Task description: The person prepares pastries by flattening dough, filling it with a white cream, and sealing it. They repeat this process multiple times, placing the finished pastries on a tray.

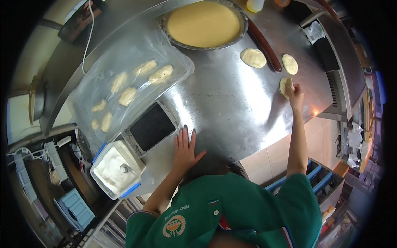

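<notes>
My right hand (296, 96) reaches out to the far right of the steel table (231, 107) and grips a flattened round of pale dough (285, 86) at the table's edge. Two more flattened dough rounds, one larger (253, 58) and one smaller (290, 64), lie just beyond it, on either side of a dark wooden rolling pin (264, 45). My left hand (185, 149) rests flat on the steel near the front edge, fingers spread, holding nothing, beside a black tray (151, 127).
A large round pan of yellow batter (203, 24) stands at the back. Several dough pieces (128, 96) lie on a clear plastic sheet at the left. A white flour tub (117, 168) sits at the front left. A counter unit (331, 53) borders the right side.
</notes>
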### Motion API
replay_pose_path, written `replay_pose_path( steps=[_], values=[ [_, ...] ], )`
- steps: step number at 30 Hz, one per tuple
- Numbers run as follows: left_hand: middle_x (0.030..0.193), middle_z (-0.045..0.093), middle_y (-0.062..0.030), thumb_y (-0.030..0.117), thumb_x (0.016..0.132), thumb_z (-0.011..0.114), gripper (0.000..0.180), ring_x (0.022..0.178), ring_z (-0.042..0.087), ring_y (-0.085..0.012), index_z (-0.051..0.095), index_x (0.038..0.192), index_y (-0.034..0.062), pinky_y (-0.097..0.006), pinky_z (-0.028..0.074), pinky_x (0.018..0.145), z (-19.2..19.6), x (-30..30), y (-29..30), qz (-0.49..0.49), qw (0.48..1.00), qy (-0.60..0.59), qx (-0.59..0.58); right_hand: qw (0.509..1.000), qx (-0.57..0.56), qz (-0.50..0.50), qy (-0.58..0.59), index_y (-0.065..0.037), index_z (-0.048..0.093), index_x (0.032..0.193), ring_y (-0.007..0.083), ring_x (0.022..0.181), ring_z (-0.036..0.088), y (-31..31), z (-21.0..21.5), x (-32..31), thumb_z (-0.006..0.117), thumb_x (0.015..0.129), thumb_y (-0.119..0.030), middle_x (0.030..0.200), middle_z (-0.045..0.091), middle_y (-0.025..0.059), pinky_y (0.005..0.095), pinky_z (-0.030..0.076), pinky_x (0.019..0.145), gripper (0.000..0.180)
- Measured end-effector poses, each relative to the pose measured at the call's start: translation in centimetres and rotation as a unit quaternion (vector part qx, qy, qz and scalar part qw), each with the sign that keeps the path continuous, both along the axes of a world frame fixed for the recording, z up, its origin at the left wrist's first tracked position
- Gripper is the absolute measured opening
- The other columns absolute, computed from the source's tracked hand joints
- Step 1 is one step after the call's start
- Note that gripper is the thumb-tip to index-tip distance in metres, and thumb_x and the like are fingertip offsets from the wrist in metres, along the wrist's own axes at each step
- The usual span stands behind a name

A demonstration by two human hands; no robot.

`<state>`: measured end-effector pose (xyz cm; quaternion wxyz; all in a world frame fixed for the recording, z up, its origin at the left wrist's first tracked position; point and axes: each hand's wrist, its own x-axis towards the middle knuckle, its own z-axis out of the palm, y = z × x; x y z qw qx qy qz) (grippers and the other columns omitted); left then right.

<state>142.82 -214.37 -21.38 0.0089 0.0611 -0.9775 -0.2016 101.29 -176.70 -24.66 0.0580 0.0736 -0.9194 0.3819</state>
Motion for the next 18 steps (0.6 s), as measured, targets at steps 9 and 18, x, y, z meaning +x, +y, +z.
replay_pose_path(
  steps=[9, 18],
  values=[
    [0.154, 0.015, -0.0278, 0.032, 0.091, 0.058, 0.079, 0.144, 0.016, -0.0406, 0.016, 0.150, -0.0014, -0.049, 0.016, 0.115, -2.5, -14.6, 3.3, 0.130, 0.957, 0.138, 0.221, 0.933, -0.251, 0.131, -0.221, -0.009, 0.056, 0.104, 0.0054, 0.072, 0.061, -12.4, 10.1, 12.9, 0.064, 0.092, -0.011, 0.080, 0.068, 0.0019, 0.0189, 0.046, 0.060, 0.015],
    [0.154, 0.027, -0.0167, 0.022, 0.088, 0.058, 0.069, 0.142, 0.026, -0.0331, 0.029, 0.146, -0.0003, -0.047, 0.020, 0.116, 2.4, -10.6, 2.5, 0.038, 0.990, 0.110, 0.079, 0.954, 0.004, 0.296, -0.041, -0.001, 0.052, 0.125, 0.0312, 0.106, 0.059, -19.8, 5.2, 16.9, 0.067, 0.085, -0.012, 0.117, 0.061, 0.0169, 0.0407, 0.046, 0.091, 0.045]
  ],
)
